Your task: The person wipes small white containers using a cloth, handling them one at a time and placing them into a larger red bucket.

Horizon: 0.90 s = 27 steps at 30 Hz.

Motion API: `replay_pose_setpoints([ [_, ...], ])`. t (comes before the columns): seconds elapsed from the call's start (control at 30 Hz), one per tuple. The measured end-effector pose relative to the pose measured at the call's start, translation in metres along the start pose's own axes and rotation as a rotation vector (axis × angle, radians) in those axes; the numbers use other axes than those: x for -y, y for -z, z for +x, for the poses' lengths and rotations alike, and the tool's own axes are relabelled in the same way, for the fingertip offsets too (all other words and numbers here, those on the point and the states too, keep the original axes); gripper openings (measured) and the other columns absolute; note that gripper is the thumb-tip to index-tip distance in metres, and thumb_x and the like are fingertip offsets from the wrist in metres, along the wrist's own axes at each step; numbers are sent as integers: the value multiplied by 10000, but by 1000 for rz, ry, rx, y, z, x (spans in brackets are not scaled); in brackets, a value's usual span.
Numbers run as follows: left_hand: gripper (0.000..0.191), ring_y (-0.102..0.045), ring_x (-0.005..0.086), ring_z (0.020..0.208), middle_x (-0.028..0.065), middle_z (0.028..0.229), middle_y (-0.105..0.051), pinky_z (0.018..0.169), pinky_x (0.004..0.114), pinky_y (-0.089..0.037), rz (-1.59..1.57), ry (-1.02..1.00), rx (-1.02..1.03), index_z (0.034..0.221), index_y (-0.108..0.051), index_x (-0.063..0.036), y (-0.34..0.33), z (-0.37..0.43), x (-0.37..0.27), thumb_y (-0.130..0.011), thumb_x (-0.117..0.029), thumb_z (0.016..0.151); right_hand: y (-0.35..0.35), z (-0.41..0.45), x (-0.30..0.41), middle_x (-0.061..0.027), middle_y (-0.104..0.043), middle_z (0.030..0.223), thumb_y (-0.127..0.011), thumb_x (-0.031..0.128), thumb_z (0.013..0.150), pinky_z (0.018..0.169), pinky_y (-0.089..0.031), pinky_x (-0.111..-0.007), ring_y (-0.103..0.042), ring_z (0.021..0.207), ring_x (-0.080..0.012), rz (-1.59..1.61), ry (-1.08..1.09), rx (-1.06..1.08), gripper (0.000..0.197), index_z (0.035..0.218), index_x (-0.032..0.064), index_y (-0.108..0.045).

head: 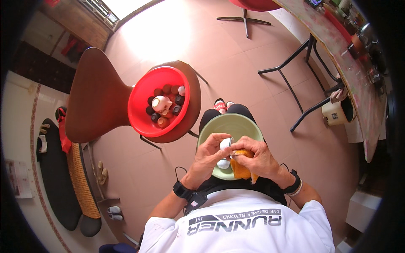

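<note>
Between the fingers and thumb of my left hand (pixel 208 155) is a small white cup (pixel 226 143), tilted on its side. My right hand (pixel 258 156) grips an orange cloth (pixel 241 169) and presses it at the cup's rim; part of the cloth hangs below the fingers. Both hands are over a pale green basin (pixel 232 121) that rests on my lap. Another small white piece, perhaps a cup (pixel 223 163), lies in the basin below my left fingers. My hands hide part of the basin's inside.
To the left, a brown chair (pixel 101 101) bears a red basin (pixel 134 109) holding a white pitcher (pixel 160 103) and several small dark and brown cups (pixel 163 122). A table (pixel 354 79) with black legs stands at right, a cream bin (pixel 334 114) beneath it. Slippers (pixel 115 212) lie at lower left.
</note>
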<state>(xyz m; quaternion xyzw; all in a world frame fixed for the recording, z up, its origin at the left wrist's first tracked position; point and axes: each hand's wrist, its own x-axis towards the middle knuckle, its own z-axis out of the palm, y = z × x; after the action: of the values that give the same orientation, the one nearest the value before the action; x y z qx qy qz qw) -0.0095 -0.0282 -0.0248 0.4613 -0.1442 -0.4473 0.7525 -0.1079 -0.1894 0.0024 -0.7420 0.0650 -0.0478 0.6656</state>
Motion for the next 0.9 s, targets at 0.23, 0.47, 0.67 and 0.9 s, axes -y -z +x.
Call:
replay_pose_setpoints([
  [0.23, 308, -604, 88, 810, 50, 985, -650, 642, 227, -480, -134, 337, 108, 1204, -590, -6, 19, -7, -7, -569, -239, 1004, 1, 0, -1, -100, -550, 843, -707, 0, 751, 636, -494, -383, -574, 773, -281, -701, 467, -7, 144, 877, 65, -680],
  [0.47, 302, -608, 82, 715, 44, 953, -655, 574, 197, -482, -87, 295, 47, 1199, -599, -9, 38, -12, -24, -591, -226, 989, 1, -1, -16, -135, -584, 853, -695, -40, 737, 660, -523, -399, -617, 787, -323, -675, 373, -206, 252, 966, 50, -640],
  [0.67, 316, -643, 114, 844, 64, 1011, -660, 722, 260, -541, 280, -114, -260, 1174, -591, 0, 96, 3, -87, -702, -33, 879, 4, -5, -30, -167, -639, 905, -665, -52, 771, 677, -554, -410, -663, 776, -359, -634, 191, -213, 237, 984, 17, -588],
  [0.9, 342, -634, 155, 812, 74, 898, -594, 687, 287, -520, 628, -141, -341, 955, -601, -22, 219, 72, -84, -813, -17, 686, 6, 0, -30, -164, -646, 881, -649, -43, 771, 672, -551, -403, -657, 777, -348, -703, 149, -40, 168, 930, 11, -638],
])
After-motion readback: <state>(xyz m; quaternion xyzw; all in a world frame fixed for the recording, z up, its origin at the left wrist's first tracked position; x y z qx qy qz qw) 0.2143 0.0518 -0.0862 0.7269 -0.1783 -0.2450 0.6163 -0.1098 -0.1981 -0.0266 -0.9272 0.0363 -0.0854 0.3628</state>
